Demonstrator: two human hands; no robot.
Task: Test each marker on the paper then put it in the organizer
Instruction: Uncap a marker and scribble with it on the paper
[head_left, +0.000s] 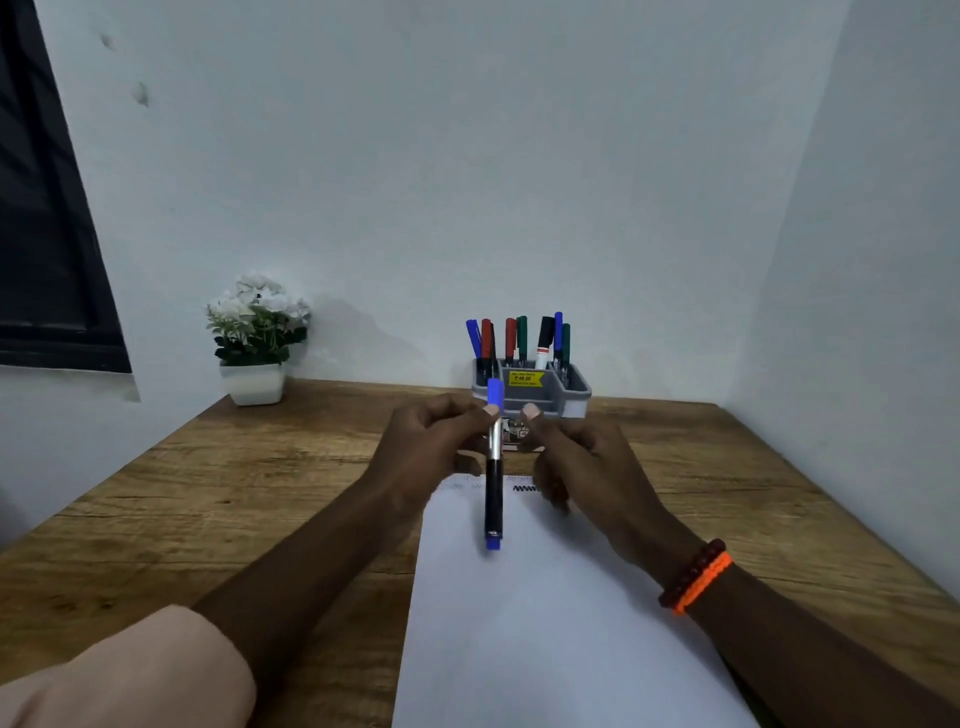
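My left hand (431, 447) holds a black marker with a blue cap (493, 493) upright above the top of the white paper (545, 623), thumb pressed just below the cap. My right hand (587, 467) hovers close on the marker's right with its thumb raised and its fingers loosely curled; I see nothing in it. Test scribbles (524, 488) run along the paper's far edge. The grey organizer (576, 395) stands behind my hands at the wall and holds several blue, red, green and black markers (519, 338) upright.
The paper lies on a wooden table (260, 493) set in a corner, with walls behind and on the right. A white pot of white flowers (257, 338) stands at the back left. A dark window frame (47, 260) is on the left wall.
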